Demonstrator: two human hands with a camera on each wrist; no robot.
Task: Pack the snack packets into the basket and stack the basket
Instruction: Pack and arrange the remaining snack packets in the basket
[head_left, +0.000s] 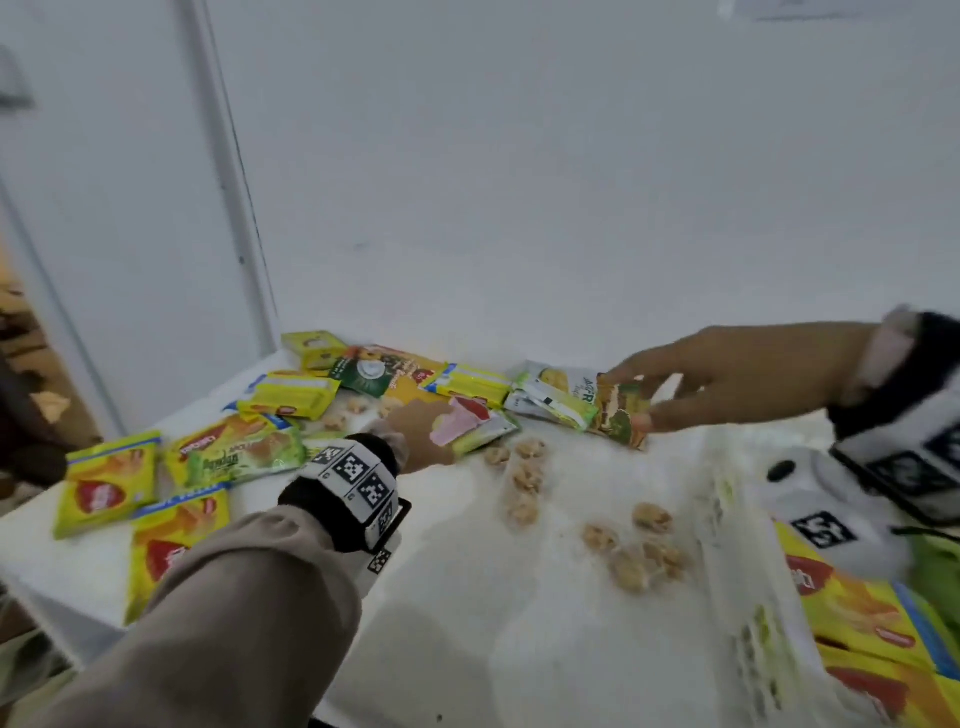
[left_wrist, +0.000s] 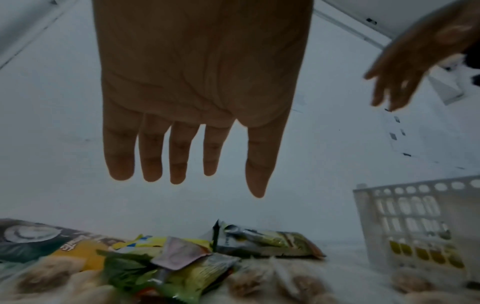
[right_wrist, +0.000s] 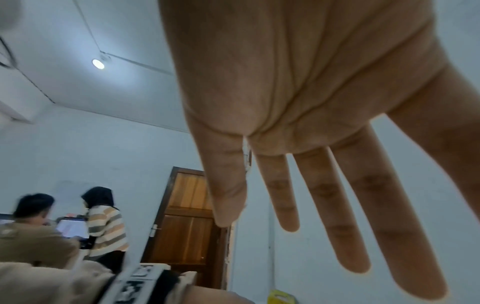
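Note:
Many snack packets lie along the far side of the white table: yellow ones at the left, a pink-and-green packet in the middle, a green-and-orange packet further right. My left hand hovers by the pink-and-green packet, and the left wrist view shows its fingers straight and empty. My right hand reaches from the right, fingers spread over the green-and-orange packet; its palm holds nothing. The white perforated basket stands at the near right with yellow packets inside.
Several small clear packets of brown snacks are scattered mid-table, more beside the basket. A white wall rises just behind the packets. The table's left edge drops off near the yellow packets. Two people sit far off by a wooden door.

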